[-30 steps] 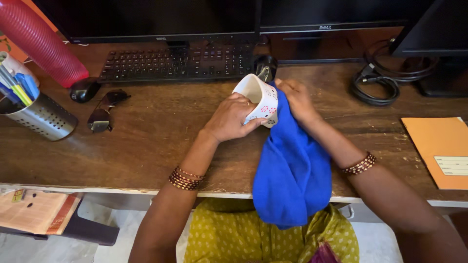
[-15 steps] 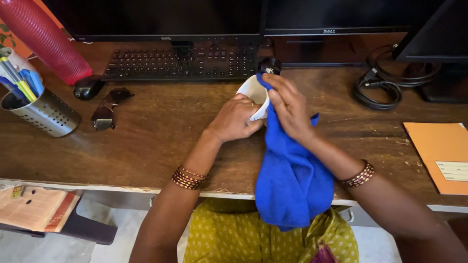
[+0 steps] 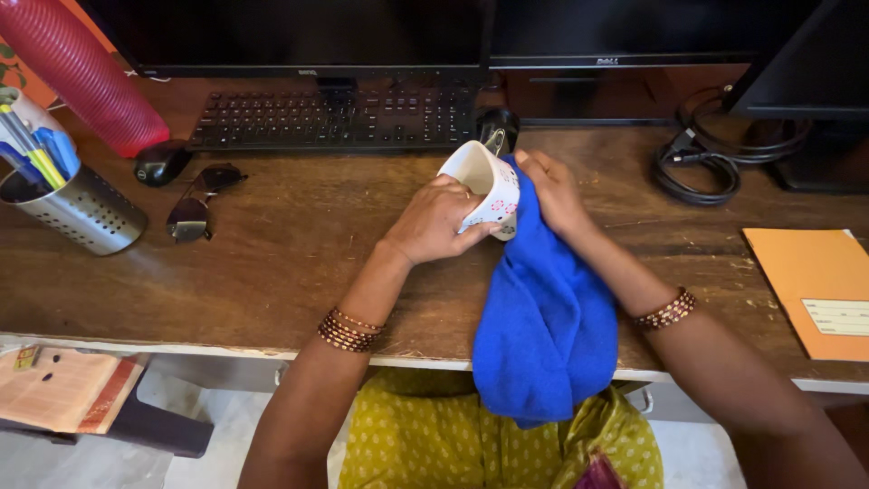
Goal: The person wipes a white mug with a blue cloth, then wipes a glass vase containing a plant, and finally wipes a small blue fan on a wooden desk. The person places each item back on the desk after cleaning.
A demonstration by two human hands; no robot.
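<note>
My left hand [image 3: 437, 219] grips a white mug [image 3: 486, 184] with small pink flowers, tilted on its side above the wooden desk [image 3: 272, 263]. My right hand [image 3: 552, 188] presses a blue cloth [image 3: 547, 317] against the mug's outer side. The cloth hangs down over the desk's front edge onto my lap. Both wrists wear beaded bangles.
A black keyboard [image 3: 335, 118] and monitors [image 3: 308, 36] stand at the back. At left are a red ribbed bottle [image 3: 81, 77], a metal pen holder [image 3: 77, 213], a black mouse [image 3: 161, 163] and sunglasses [image 3: 199, 204]. Coiled black cables [image 3: 701, 163] and an orange notebook [image 3: 819, 290] lie at right.
My right hand with the cloth slid from the mug's rim down to its outer side. The mug turned slightly in my left hand, its opening now facing left.
</note>
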